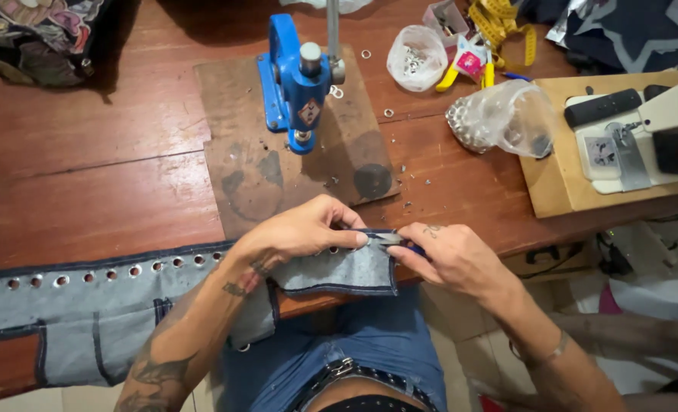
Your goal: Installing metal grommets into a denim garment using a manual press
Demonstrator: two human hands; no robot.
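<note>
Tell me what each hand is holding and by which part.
The left hand pinches the denim strip at its top edge near the end. The right hand grips a small metal tool by its dark handle; its kind is unclear.

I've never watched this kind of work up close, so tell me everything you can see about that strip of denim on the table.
The denim strip is grey-blue with darker blue stitched edges and looks like a jeans waistband piece. It lies along the near edge of the wooden table, partly hanging over it. A row of round holes, some ringed with metal eyelets, runs along its top edge. The left hand presses its right end down, while the right hand holds a small metal tool against that end.
</note>
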